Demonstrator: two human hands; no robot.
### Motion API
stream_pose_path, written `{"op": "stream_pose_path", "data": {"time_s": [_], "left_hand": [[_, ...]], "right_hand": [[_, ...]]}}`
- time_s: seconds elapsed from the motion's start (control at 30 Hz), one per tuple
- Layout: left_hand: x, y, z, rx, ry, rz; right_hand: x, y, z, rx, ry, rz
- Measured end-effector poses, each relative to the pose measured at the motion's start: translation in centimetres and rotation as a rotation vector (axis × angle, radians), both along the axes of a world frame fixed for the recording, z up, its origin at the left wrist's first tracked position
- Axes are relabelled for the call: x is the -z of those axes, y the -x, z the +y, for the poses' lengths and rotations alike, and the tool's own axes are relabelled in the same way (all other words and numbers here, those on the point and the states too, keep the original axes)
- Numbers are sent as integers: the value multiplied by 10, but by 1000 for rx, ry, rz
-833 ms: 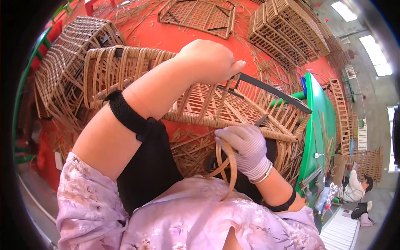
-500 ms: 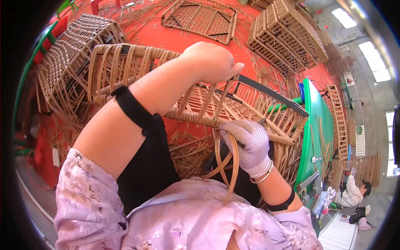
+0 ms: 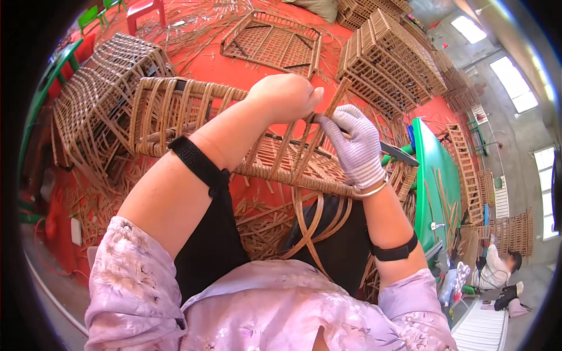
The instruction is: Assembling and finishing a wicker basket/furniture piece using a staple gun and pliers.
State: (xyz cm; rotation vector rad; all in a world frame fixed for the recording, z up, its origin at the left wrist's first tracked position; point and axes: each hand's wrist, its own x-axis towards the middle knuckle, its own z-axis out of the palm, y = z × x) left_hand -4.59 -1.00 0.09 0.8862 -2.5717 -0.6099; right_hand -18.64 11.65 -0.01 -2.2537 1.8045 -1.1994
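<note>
A half-woven rattan basket [image 3: 272,171] stretches across in front of my knees, with wrapped rims and open slats along its side. My bare left hand [image 3: 284,96] is closed in a fist at its upper bar, thumb sticking out to the right; what its fingers hold is hidden. My right hand [image 3: 356,143], in a striped glove, pinches a flat rattan strip [image 3: 338,98] just beside it, and the strip's end points up past the dark bar [image 3: 399,154]. From the lower rim, loose rattan strands [image 3: 308,225] hang in loops over my lap.
A large woven basket [image 3: 108,96] stands at the left. Farther off are a flat woven panel [image 3: 270,42] and stacked baskets [image 3: 392,61]. A green table [image 3: 436,181] is close on my right. Rattan scraps litter the red floor [image 3: 205,38]. A person [image 3: 494,269] sits at far right.
My right hand has risen from the lower rim to the upper bar, beside my left hand. A strip end now sticks up there. My left hand has shifted slightly left and nearer.
</note>
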Motion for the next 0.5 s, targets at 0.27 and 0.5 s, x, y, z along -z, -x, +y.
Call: {"op": "stream_pose_path", "data": {"time_s": [0.27,0.5], "left_hand": [[3,1,-5,-28,-72,52],[5,2,-5,-100,-134,143]], "right_hand": [[8,-2,-14,90,96,69],[22,1,-26,168,62,-69]]}}
